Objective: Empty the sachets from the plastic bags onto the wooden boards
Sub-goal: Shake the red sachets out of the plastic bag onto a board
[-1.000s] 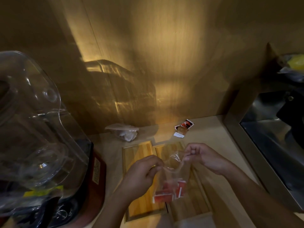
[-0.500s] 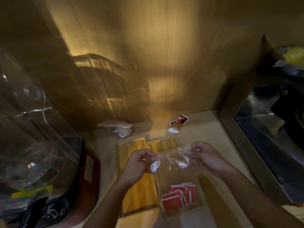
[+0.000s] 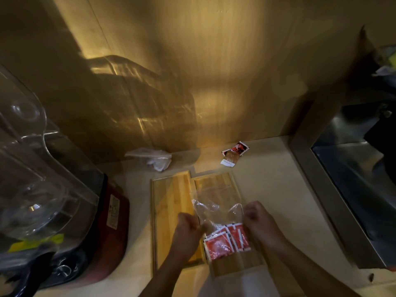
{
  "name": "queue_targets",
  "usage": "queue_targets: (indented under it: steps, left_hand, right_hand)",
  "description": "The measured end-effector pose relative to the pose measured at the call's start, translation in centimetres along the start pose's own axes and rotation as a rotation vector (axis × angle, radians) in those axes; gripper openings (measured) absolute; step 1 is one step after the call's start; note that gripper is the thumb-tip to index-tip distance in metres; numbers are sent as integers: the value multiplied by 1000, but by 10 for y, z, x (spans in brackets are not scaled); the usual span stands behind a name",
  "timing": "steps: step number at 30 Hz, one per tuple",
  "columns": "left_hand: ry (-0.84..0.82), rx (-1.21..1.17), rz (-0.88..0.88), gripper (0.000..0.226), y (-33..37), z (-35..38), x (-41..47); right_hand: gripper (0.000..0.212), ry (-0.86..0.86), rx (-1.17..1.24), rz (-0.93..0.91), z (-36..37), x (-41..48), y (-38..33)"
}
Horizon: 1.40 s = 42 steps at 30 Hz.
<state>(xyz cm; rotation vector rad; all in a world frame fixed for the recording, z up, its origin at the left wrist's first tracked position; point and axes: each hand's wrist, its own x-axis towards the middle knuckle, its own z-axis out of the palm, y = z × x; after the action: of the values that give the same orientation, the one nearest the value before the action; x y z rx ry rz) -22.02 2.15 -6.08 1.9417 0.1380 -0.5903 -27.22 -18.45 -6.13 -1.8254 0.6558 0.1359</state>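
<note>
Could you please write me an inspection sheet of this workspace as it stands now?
Surface: pale counter, dimly lit.
Job's things: two wooden boards side by side; clear plastic bag over the right board, red sachets inside.
Clutter: crumpled bag by the wall; loose sachets behind the boards.
Grips: left hand and right hand pinch the bag's sides.
Cables: nothing seen.
Surroundings: clear-lidded appliance left; steel sink right.

Left hand [image 3: 188, 229] and right hand [image 3: 258, 219] fisted, knuckles up, each in pinching grip; forearms converging.
</note>
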Motion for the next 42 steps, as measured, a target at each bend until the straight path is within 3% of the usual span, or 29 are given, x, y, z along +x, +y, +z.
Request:
queue_targets:
  steps: [4, 8, 11, 14, 16, 18, 22, 25, 29, 36, 42]
  left_hand:
    - [-169, 270, 45, 56, -21, 14, -35]
    - [3, 501, 178, 52, -21, 29, -48]
    - [40, 549, 261, 41, -18, 30, -45]
    - [51, 492, 270, 26, -16, 26, -43]
    - [87, 452, 252, 15, -11, 23, -40]
    - [125, 404, 239, 9, -3, 19, -36]
    - [176, 363, 295, 26, 13, 13, -31]
    - [160, 322, 261, 20, 10, 13, -32]
    - [77, 158, 58, 21, 9, 13, -37]
    - [140, -17, 276, 13, 59, -9, -33]
    - [109, 40, 292, 17, 76, -21, -29]
  right_hand:
    - [27, -134, -206, -122, 5, -27, 26]
    - [51, -123, -662, -377, 9, -30, 38]
    - [42, -46, -777, -407, 11, -28, 35]
    - [26, 92, -856, -577, 13, -26, 25]
    - [15, 117, -799, -638, 13, -24, 19]
    - [7, 99, -697, -573, 10, -21, 14]
    - [3, 23, -497, -474, 4, -16, -1]
    - [14, 27, -379, -423, 4, -17, -2]
    - [33, -11, -194, -268, 6, -19, 2]
    - [18, 40, 66, -291, -6, -9, -37]
    - [15, 21, 95, -328, -16, -9, -58]
